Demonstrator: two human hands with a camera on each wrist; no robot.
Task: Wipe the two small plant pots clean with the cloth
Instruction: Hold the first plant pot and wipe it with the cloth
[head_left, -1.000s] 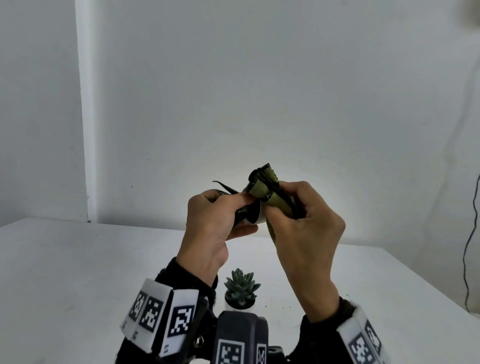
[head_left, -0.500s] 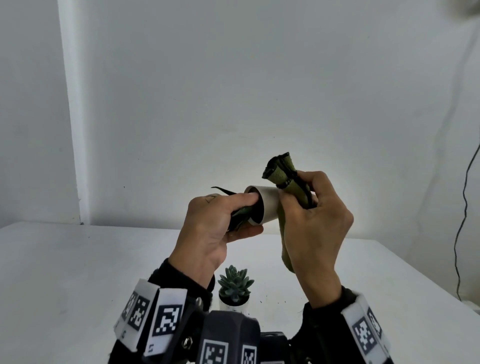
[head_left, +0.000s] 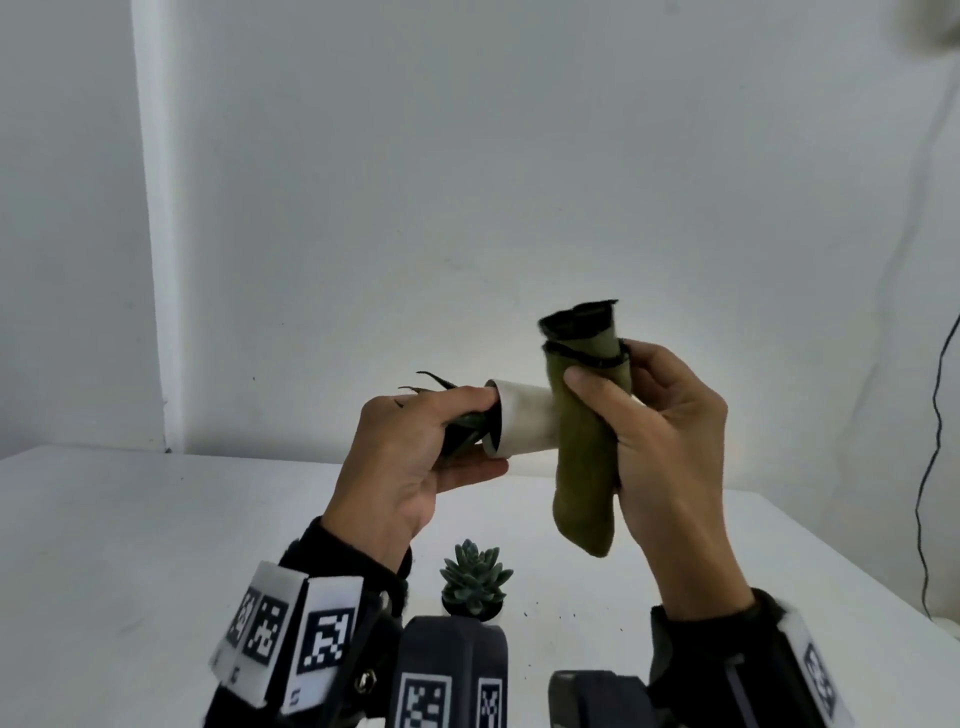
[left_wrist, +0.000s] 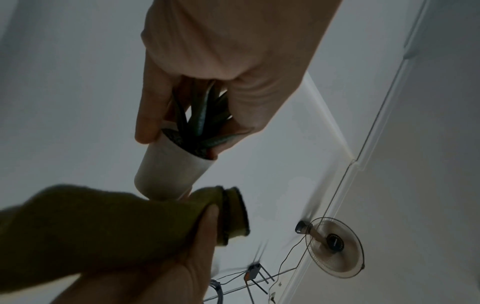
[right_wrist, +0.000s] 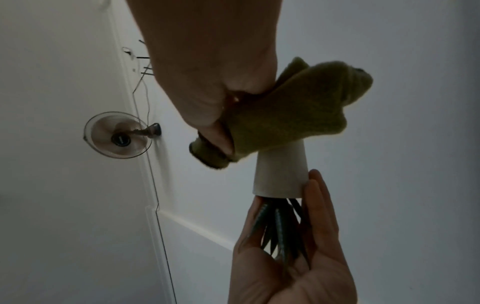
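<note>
The left hand (head_left: 415, 457) holds the white pot (head_left: 524, 423) sideways above the table (head_left: 156, 545), fingers curled at its rim, while the right hand (head_left: 670, 447) fingers pinch the green cloth (head_left: 584, 457) against its base.

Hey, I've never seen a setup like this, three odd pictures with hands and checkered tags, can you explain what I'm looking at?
No machine here: a person works with bare hands, wearing cameras. The checkered tags sit on wrist bands. The wide picture comes from a head camera looking down; the two dim ones come from wrist cameras looking along each hand.

The left hand holds a small white pot on its side, its spiky plant lying in the palm. The right hand grips a folded green cloth, pressed over the pot's base end.

On the white table stands a second small pot with a succulent. The wrist views also catch a wall fan.
</note>
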